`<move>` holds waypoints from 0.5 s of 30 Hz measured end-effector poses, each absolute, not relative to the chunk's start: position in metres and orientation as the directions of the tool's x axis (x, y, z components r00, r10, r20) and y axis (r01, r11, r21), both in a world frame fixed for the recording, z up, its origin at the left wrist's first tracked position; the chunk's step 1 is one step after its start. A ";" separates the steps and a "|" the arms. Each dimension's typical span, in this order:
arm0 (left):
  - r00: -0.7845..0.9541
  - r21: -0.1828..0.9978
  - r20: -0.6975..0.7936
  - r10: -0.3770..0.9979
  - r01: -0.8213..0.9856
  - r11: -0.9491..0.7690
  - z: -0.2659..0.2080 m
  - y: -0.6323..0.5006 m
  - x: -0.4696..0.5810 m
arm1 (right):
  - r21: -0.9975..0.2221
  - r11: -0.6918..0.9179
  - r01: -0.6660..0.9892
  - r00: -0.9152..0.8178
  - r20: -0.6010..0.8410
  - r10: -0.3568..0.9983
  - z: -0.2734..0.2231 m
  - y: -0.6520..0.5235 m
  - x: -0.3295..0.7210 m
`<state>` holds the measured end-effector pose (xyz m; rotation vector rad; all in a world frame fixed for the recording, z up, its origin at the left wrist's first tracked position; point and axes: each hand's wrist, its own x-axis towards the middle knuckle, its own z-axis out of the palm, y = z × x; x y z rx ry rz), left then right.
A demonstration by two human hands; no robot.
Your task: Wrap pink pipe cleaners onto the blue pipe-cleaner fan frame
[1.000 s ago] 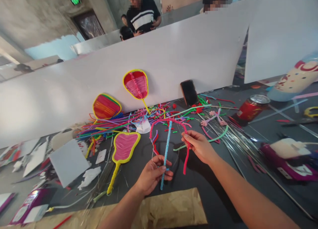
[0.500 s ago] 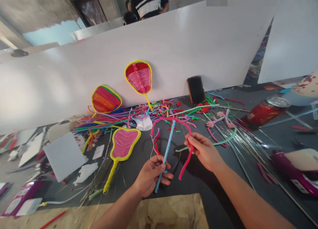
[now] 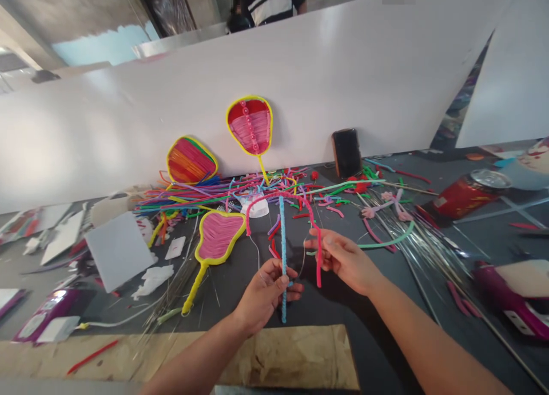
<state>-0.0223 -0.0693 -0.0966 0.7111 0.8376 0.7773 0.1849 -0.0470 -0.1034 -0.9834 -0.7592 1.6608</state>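
Note:
My left hand (image 3: 272, 289) grips a stem wrapped in light blue pipe cleaner (image 3: 282, 229), which stands nearly upright. Across the top of that stem curves a bright pink-red pipe cleaner (image 3: 295, 195), arched over a thin wire frame, with bare wire (image 3: 258, 249) showing below its left end. Its loose right end hangs down past my right hand (image 3: 338, 258), whose fingers are bent round the strand. Left of my hands lies a fan shape (image 3: 221, 235) with a pink filling and a yellow pipe-cleaner rim and handle.
Two more fans, one red and pink (image 3: 250, 126) and one striped (image 3: 191, 160), lean on the white board. A phone (image 3: 346, 153), loose pipe cleaners (image 3: 193, 195), wires (image 3: 412, 229), a red can (image 3: 467, 195) and purple devices (image 3: 514, 298) surround the work. People stand behind the board.
The blue stem has turned from slanted to nearly upright. The pink-red arch has tilted with it, and its loose right end now hangs straighter. My right hand's grip on the strand has shifted.

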 end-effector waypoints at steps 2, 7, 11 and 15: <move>0.478 0.807 -0.355 0.803 -0.277 0.521 -0.097 -0.073 -0.022 | -0.853 -0.293 -0.431 -0.175 -0.239 0.955 -0.100 -0.050 0.181; 0.573 0.841 -0.301 0.762 -0.217 0.496 -0.097 -0.073 -0.023 | -0.855 -0.281 -0.436 -0.162 -0.232 0.959 -0.097 -0.052 0.179; 0.632 0.853 -0.346 0.693 -0.095 0.512 -0.092 -0.067 -0.032 | -0.844 -0.301 -0.445 -0.127 -0.273 0.954 -0.100 -0.050 0.182; 0.814 0.794 -0.491 0.311 0.270 0.545 -0.080 -0.054 -0.064 | -0.858 -0.380 -0.345 -0.146 -0.351 0.925 -0.100 -0.050 0.187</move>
